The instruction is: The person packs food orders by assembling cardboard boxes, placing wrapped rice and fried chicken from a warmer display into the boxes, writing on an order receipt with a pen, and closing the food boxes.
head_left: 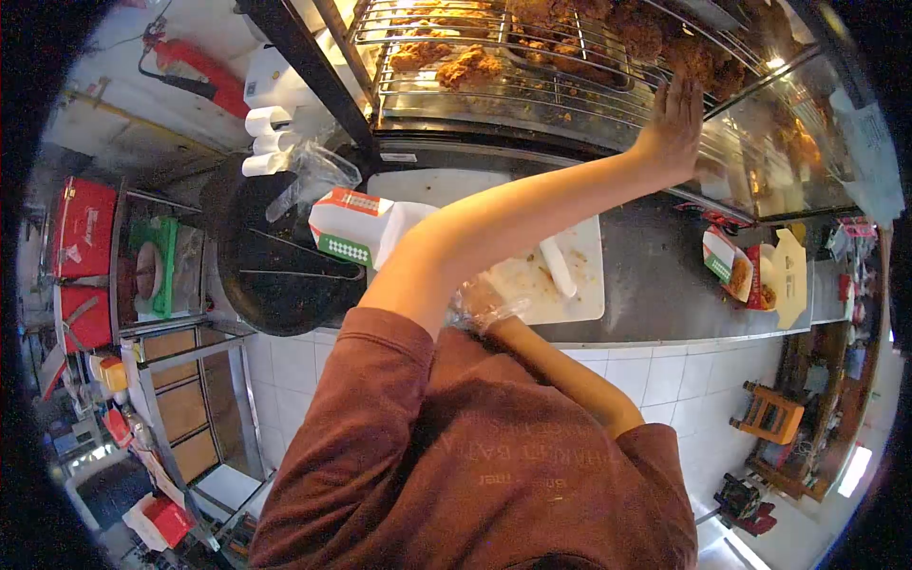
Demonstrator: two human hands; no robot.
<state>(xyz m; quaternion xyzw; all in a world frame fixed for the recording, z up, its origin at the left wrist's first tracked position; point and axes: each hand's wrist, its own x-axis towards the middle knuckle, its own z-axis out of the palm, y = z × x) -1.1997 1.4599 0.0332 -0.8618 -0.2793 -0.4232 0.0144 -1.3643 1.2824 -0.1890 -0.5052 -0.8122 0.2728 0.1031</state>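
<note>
While left hand (pixel 673 135) extends open, carton (pixel 370 229), long axis crosswise, printed end left, right grip (pixel 482 303) unclear.

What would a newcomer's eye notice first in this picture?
Probably the fried chicken pieces in the lit display case at the top. Next, the left hand with outstretched fingers beside that case, then the red fire extinguisher at upper left.

The flat, white, rounded-corner cutting board (pixel 587 252) was specked brown. Beyond it stood a lit, glass-sided metal cabinet (pixel 456 110), holding golden-brown fried chicken pieces (pixel 470 66). A white paper carton (pixel 344 226) with red and green bands overlapped the board's left end.
</note>
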